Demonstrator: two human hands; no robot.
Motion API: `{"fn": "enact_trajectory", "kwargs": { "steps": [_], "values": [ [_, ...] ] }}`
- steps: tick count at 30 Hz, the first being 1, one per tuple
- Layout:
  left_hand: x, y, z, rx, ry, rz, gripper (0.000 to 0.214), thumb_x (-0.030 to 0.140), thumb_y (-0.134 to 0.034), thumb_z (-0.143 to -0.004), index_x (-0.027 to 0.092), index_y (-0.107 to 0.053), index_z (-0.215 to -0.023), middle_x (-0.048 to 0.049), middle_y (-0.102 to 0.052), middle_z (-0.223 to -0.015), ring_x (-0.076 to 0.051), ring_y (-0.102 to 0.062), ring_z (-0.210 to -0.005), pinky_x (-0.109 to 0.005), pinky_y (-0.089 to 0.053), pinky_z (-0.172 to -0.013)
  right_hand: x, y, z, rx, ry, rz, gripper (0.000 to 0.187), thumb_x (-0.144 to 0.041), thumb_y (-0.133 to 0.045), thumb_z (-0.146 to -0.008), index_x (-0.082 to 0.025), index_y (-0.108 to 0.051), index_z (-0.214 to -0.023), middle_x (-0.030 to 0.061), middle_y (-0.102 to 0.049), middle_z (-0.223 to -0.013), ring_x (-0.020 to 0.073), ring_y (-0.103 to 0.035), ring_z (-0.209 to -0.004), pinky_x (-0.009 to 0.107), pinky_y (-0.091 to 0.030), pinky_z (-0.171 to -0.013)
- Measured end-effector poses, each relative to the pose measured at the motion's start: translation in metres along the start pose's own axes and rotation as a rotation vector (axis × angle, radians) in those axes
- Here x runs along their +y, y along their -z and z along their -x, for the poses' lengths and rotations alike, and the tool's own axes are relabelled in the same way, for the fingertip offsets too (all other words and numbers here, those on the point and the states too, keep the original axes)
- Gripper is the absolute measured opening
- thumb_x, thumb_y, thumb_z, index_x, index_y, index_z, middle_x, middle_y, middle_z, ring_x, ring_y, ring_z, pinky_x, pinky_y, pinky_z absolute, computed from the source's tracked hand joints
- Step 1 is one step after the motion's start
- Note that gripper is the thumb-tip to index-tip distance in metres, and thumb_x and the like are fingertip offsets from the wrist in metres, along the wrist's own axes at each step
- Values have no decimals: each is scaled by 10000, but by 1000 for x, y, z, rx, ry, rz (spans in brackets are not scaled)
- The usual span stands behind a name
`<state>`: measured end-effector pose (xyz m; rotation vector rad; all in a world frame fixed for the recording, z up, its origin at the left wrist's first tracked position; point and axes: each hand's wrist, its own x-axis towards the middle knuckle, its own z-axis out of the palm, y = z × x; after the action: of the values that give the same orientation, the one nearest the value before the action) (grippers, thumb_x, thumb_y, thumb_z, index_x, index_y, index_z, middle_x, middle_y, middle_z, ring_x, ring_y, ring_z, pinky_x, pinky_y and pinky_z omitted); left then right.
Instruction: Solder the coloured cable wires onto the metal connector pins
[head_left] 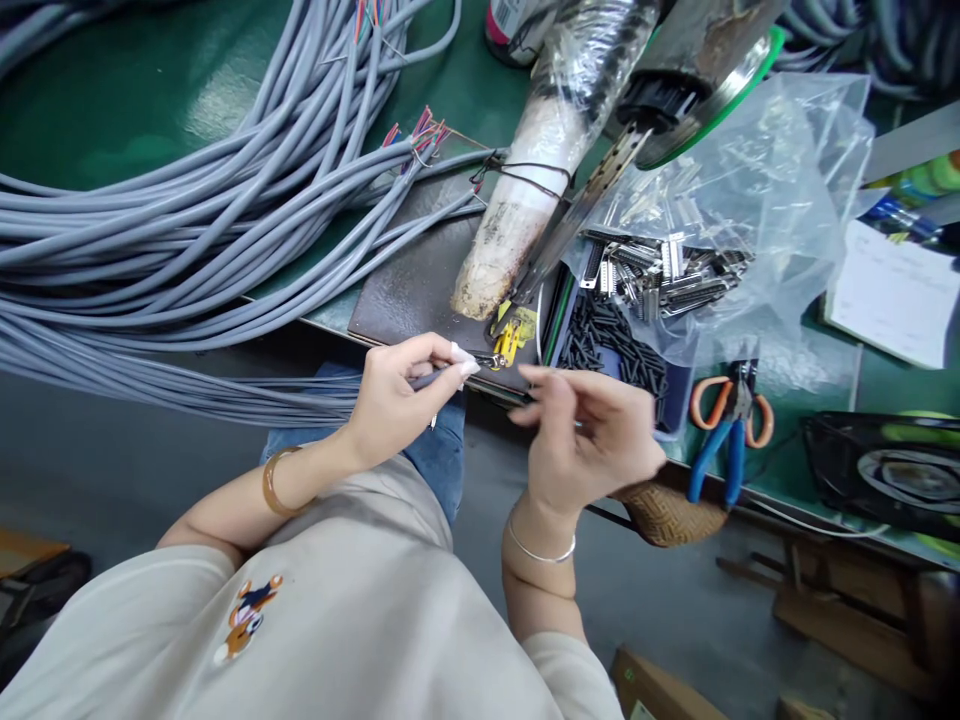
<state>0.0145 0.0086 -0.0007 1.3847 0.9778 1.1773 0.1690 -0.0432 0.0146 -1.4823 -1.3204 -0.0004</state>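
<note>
My left hand [401, 395] is closed, thumb and forefinger pinching a grey cable [426, 380] close to its end. A small metal connector [491, 360] sits at that end, just past the fingertips; its details are too small to make out. To the right of it, my right hand [589, 430] hovers with its fingers bent but apart, somewhat blurred, and nothing shows between them. Behind the connector, a yellow clip-like piece [510, 340] is at the edge of a dark board [409, 290]. The tip of a soldering iron seems to point down there, partly hidden.
Bundled grey cables [225, 250] fill the left. A wrapped white tube [510, 210] slants over the board. Right of it are a bag of metal connectors [675, 275], a bin of black sleeves [611, 345], pliers [731, 420], a notepad [896, 290] and a black fan [892, 475].
</note>
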Motion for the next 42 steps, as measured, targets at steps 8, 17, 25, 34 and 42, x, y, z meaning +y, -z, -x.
{"fn": "enact_trajectory", "kwargs": {
  "steps": [8,17,25,34,42],
  "values": [
    [6,3,-6,5,193,218,122,247,-799,-809,148,-733,-781,-20,-711,-632,-99,-632,-530,-183,-532,-489,-6,5,-2,85,13,-19,234,-233,-659,-976,-317,-664,-1194,-27,-790,-875,196,-787,-670,350,-662,-606],
    [1,-1,-10,44,-24,-5,44,190,-761,-827,156,-743,-805,-20,-750,-742,-75,-606,-556,-171,-464,-507,1,-9,-2,-240,106,0,97,-165,-695,-934,-253,-652,-934,39,-810,-1071,195,-791,-1010,343,-664,-840],
    [-1,-1,-16,83,-173,-102,11,175,-759,-845,172,-749,-843,-15,-746,-760,-71,-558,-543,-194,-419,-499,1,-16,-8,-212,62,-47,94,-170,-702,-930,-256,-664,-928,31,-801,-1067,197,-785,-983,340,-654,-791],
    [-1,6,-16,36,-261,-195,42,135,-752,-859,166,-735,-836,-10,-730,-746,-94,-633,-638,-199,-459,-582,4,-14,-10,-248,119,-61,154,-106,-730,-886,-239,-659,-915,27,-805,-1083,177,-791,-970,312,-657,-833],
    [0,7,-14,-27,-260,-188,34,135,-743,-879,145,-727,-850,-11,-738,-764,-66,-566,-570,-183,-404,-517,7,-14,-5,-238,91,-58,128,-139,-725,-909,-240,-667,-962,10,-816,-1038,167,-800,-948,270,-658,-766]
  ]
}}
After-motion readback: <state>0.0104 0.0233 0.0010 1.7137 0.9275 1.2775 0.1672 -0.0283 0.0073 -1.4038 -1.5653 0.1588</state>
